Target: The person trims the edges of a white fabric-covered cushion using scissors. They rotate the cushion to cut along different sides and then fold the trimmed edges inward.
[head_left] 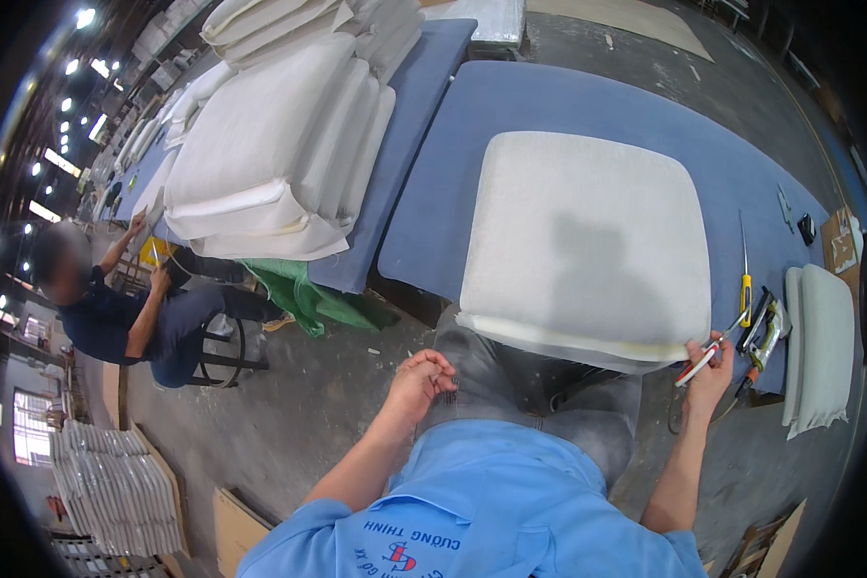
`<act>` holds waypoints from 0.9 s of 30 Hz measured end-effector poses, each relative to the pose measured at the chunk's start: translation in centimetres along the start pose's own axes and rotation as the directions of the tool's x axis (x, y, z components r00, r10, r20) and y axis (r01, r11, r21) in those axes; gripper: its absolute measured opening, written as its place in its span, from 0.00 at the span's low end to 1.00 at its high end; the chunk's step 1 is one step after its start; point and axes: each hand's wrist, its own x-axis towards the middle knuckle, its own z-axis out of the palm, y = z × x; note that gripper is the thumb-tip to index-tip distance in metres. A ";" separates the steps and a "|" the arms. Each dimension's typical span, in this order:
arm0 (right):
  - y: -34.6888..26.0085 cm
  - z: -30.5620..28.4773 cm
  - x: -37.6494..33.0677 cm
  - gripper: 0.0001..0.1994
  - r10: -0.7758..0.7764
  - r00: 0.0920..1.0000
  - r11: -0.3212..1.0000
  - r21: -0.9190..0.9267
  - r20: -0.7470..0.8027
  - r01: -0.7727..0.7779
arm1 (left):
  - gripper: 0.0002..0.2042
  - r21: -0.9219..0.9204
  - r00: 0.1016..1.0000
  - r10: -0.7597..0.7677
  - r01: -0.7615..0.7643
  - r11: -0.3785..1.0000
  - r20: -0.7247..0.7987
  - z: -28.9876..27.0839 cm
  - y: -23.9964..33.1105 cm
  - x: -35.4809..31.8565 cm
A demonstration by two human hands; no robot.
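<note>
A pale grey fabric-covered seat cushion (588,241) lies flat on the blue table (424,231) in front of me, its near edge loose and reaching past the table's front. My right hand (708,376) is at the cushion's near right corner, closed around scissors (696,367) with red and white handles. The blades angle up and away over the table. Above my left thigh, short of the cushion, my left hand (421,385) hangs with its fingers loosely curled in; I see nothing in them.
Right of the cushion lie a yellow-handled screwdriver (746,287), a staple gun (769,337) and a small black object (806,227). Further right are more padded covers (819,337). A tall cushion stack (260,144) stands at left. A co-worker (125,299) sits beyond it.
</note>
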 end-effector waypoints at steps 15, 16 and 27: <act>-1.5 -0.7 -0.1 0.21 -0.152 0.987 0.943 -0.292 0.054 0.162 | 0.17 0.541 0.979 0.156 -0.201 0.816 0.129 7.0 0.0 4.7; -2.1 -0.1 -1.8 0.21 -0.044 0.986 0.982 -0.173 0.158 0.071 | 0.16 0.587 0.979 0.151 -0.204 0.784 0.138 7.0 0.2 4.8; -5.0 8.1 -12.5 0.32 0.323 -0.085 0.714 -0.301 0.943 -0.632 | 0.10 0.642 0.975 -0.056 -0.097 0.760 0.214 6.6 1.0 3.7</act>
